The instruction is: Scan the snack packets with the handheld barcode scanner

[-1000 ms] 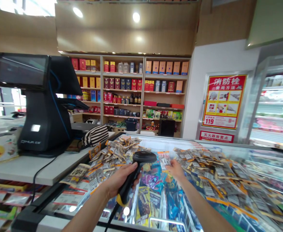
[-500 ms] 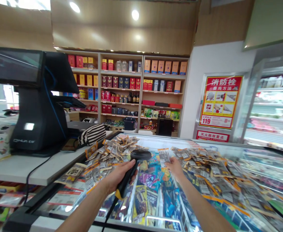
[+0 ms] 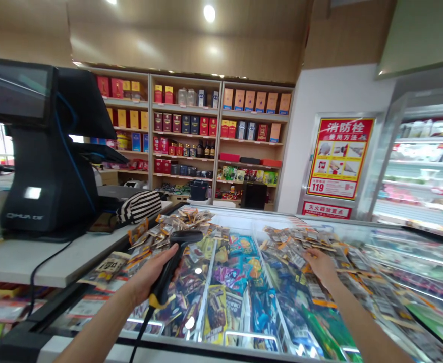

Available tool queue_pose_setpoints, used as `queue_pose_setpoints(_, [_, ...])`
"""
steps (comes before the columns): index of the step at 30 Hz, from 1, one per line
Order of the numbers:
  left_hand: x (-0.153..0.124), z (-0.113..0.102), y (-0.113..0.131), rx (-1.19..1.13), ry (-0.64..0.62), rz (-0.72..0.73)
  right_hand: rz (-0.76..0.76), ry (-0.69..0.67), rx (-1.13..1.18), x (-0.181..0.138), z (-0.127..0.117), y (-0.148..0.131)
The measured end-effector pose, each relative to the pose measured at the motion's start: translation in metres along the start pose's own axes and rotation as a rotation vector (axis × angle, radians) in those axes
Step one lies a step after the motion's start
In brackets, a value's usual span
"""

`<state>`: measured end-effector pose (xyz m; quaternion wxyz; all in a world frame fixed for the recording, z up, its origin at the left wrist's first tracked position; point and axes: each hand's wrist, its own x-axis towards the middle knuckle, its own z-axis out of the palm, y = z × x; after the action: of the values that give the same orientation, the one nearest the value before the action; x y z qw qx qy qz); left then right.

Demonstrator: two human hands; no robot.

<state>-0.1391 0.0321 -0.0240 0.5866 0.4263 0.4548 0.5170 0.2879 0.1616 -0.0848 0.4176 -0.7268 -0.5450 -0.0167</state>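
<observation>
My left hand (image 3: pixel 155 275) is wrapped round the handle of a black and yellow barcode scanner (image 3: pixel 168 272), its head upward and its cable hanging down. My right hand (image 3: pixel 322 267) is at the near edge of the right pile of snack packets (image 3: pixel 342 252), its fingers pinched on a small clear and orange snack packet (image 3: pixel 297 259). A second pile of such packets (image 3: pixel 176 224) lies beyond the scanner on the left. Both piles rest on the glass top of a chest freezer (image 3: pixel 240 224), with colourful bagged goods visible beneath the glass.
A black point-of-sale terminal (image 3: pixel 36 166) stands on the white counter (image 3: pixel 51 259) at left, near a striped pouch (image 3: pixel 138 206). Shelves of boxed goods (image 3: pixel 183 123) line the back wall. A red fire-hydrant notice (image 3: pixel 338 159) hangs beside a lit display fridge (image 3: pixel 426 166).
My right hand has moved right with the packet, from the middle of the glass to the right pile. My left hand and the scanner have shifted left in view; the camera has turned slightly.
</observation>
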Motion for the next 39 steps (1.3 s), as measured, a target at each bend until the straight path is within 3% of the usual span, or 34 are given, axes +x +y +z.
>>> queue_pose_setpoints(4, [-0.005, -0.011, 0.003, -0.01, 0.055, 0.015, -0.121, 0.054, -0.196, 0.002, -0.006, -0.007])
queue_pose_setpoints(8, [-0.009, -0.017, 0.005, -0.033, 0.107, 0.005, -0.314, 0.108, -0.19, -0.01, 0.01, -0.044])
queue_pose_setpoints(15, [-0.014, -0.029, 0.0, -0.061, 0.101, 0.004, -0.566, -0.287, -0.031, -0.055, 0.093, -0.15])
queue_pose_setpoints(21, [-0.02, -0.038, 0.009, -0.072, 0.111, -0.001, -0.574, -0.518, -0.132, -0.065, 0.153, -0.207])
queue_pose_setpoints(25, [-0.013, -0.035, 0.011, -0.056, 0.119, 0.032, -0.598, -0.585, -0.186, -0.066, 0.16, -0.207])
queue_pose_setpoints(31, [-0.001, -0.027, 0.001, -0.065, 0.029, 0.046, -0.711, -0.61, -0.032, -0.07, 0.118, -0.176])
queue_pose_setpoints(37, [-0.008, -0.016, 0.0, -0.031, -0.053, 0.06, -0.486, -0.54, -0.032, -0.064, 0.095, -0.156])
queue_pose_setpoints(39, [-0.012, -0.01, 0.003, -0.022, -0.072, 0.072, -0.418, -0.607, 0.007, -0.063, 0.097, -0.154])
